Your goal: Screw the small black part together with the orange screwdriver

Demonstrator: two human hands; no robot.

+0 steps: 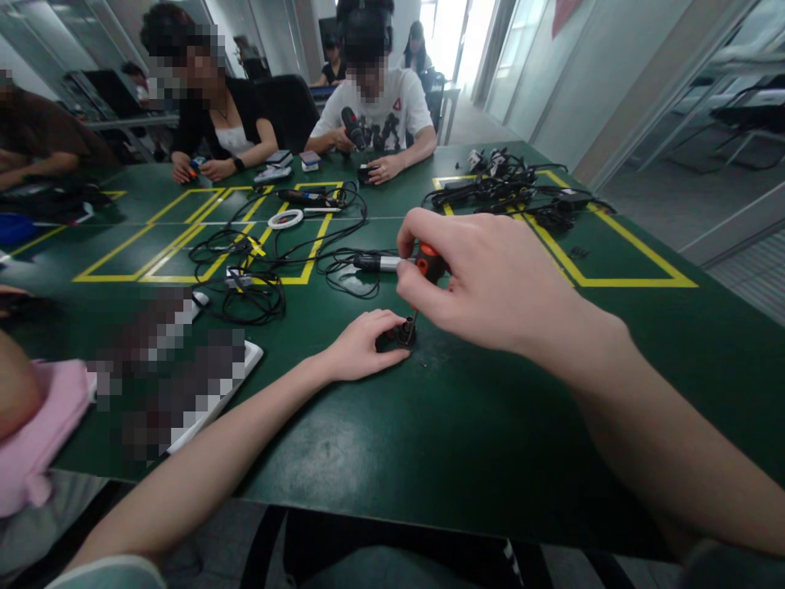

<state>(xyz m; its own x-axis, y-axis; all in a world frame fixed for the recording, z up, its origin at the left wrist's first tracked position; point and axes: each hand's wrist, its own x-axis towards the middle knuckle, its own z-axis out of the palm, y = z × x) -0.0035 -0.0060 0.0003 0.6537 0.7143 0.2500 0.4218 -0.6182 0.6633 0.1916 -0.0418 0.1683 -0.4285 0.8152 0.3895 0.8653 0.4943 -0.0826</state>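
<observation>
Right hand (484, 282) is clenched around an orange-handled screwdriver (429, 260), tip down on a small black part (405, 331). Left hand (361, 343), at 9 o'clock of it, pinches that part on the green surface (466, 425). Cable tangle (245, 270) lies at 10 o'clock.

Wide dark-green bench (466, 442) filling near and middle ground, marked with yellow tape (619, 282) rectangles. To the right, pale grey floor (668, 204) and glass partitions (711, 90) in light metal frames. At the far end, strong daylight pouring through a tall opening (457, 37), plain pale wall (527, 74) beside it. Black office chair (288, 106) at the far side; more glass-fronted walls (55, 41) far left.
</observation>
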